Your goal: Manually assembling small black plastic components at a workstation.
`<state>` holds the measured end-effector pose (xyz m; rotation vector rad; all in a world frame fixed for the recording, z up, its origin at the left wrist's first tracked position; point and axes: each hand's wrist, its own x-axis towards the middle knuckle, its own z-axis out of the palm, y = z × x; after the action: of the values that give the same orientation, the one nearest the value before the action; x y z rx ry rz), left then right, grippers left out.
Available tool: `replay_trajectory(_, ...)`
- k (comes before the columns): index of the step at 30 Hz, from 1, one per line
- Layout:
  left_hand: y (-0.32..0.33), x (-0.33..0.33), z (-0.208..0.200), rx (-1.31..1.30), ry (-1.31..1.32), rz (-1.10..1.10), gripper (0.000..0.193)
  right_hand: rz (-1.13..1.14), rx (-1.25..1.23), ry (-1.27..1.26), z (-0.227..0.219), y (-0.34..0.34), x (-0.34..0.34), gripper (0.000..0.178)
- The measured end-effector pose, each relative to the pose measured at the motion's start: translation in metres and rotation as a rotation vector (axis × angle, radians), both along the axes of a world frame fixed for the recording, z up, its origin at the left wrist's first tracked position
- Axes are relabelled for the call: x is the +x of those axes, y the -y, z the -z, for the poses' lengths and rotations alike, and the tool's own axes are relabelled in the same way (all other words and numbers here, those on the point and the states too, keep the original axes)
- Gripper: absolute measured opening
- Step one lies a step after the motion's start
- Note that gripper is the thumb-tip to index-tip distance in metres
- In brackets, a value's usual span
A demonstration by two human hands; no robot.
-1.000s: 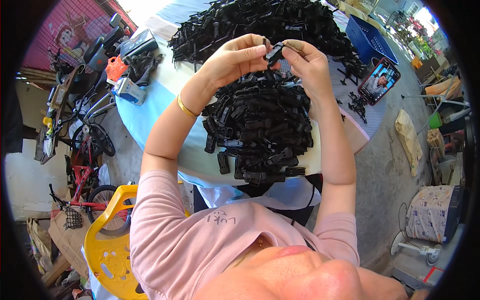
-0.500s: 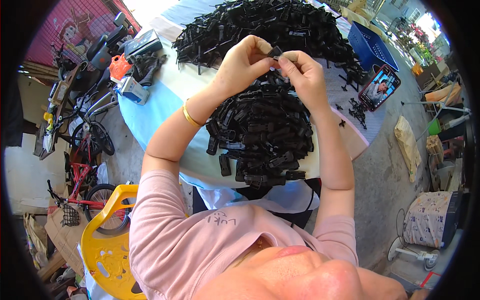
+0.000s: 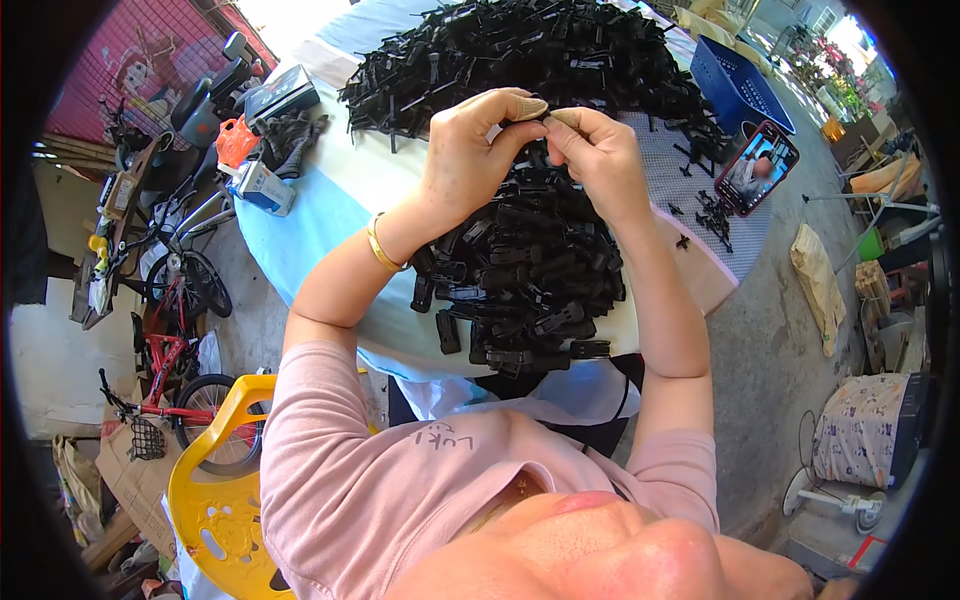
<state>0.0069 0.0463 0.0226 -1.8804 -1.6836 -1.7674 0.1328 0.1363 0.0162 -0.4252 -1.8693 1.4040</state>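
Black piece, mostly hidden — pinched by left hand and right hand; seemingly unfinished | near heap, far heap: both large, on counter | done/left split: undeterminable

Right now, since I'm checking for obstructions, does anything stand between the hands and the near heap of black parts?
Nothing visible stands between the left hand or right hand and the near heap of black parts. Both hands meet by its far edge, mostly hiding a small dark piece.
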Motion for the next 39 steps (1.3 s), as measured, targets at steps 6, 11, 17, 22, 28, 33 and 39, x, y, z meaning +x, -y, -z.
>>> replay_trajectory(6,-0.008,-0.006,0.001,0.018,0.212,0.212,0.021,0.039,0.053,-0.094,0.001,0.001,-0.003,0.014)
replay_trajectory(11,-0.011,-0.022,-0.016,-0.118,1.015,0.682,0.03,0.121,0.295,-0.232,-0.003,-0.011,0.004,0.016)
replay_trajectory(17,-0.011,-0.016,0.0,-0.255,1.125,0.851,0.032,0.039,0.209,-0.287,-0.006,-0.009,0.009,0.017)
replay_trajectory(22,-0.002,-0.001,-0.004,-0.401,0.663,0.562,0.037,0.019,0.146,-0.197,-0.006,-0.012,0.007,0.018)
replay_trajectory(28,-0.006,-0.003,-0.001,-0.233,0.449,0.463,0.037,-0.019,-0.102,-0.08,-0.004,-0.01,0.004,0.018)
replay_trajectory(33,-0.006,-0.011,0.0,-0.223,0.466,0.435,0.035,-0.153,-0.218,-0.02,-0.006,-0.01,0.005,0.017)
replay_trajectory(39,-0.006,-0.006,0.001,-0.137,0.384,0.342,0.032,-0.102,-0.065,0.018,-0.006,-0.009,0.007,0.016)
